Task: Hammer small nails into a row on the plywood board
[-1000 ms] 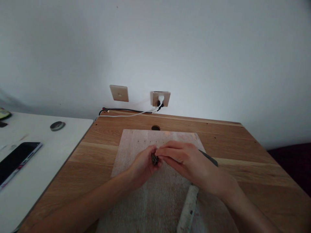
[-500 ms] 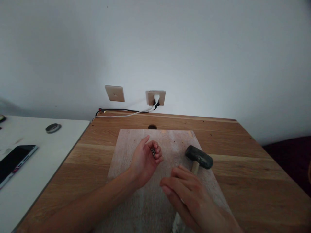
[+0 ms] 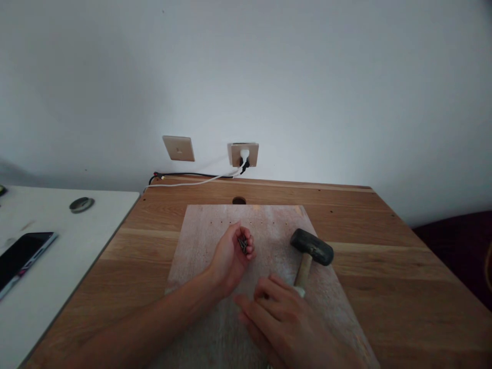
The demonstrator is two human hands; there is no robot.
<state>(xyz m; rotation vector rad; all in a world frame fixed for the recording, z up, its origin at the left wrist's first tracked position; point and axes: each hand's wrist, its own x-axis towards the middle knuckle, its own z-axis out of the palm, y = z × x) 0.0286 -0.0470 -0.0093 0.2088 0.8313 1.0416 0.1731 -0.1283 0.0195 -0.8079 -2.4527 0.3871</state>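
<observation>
My left hand [image 3: 231, 261] is cupped palm up above the pale wooden board [image 3: 198, 238], its fingers curled round several small dark metal nails [image 3: 243, 244]. To its right and nearer to me is my right hand [image 3: 279, 320], slightly blurred, with thumb and fingers drawn together; anything between the fingertips is too small to make out. A mallet [image 3: 312, 247] with a black head and a wooden handle lies on the board's right side. The lower part of its handle is hidden behind my right hand. Small holes or marks run in a row along the board's far end.
The board rests on a wood-grain table [image 3: 369, 287] against the wall. Cables run from a wall socket [image 3: 245, 155] along the table's back edge. At left, a white table [image 3: 49, 277] holds a phone [image 3: 23, 259] and a small round grey tin [image 3: 81, 204].
My right hand has moved left and a little down, baring more of the mallet's handle. My left hand has turned slightly, so the nails show more. The view has shifted a little.
</observation>
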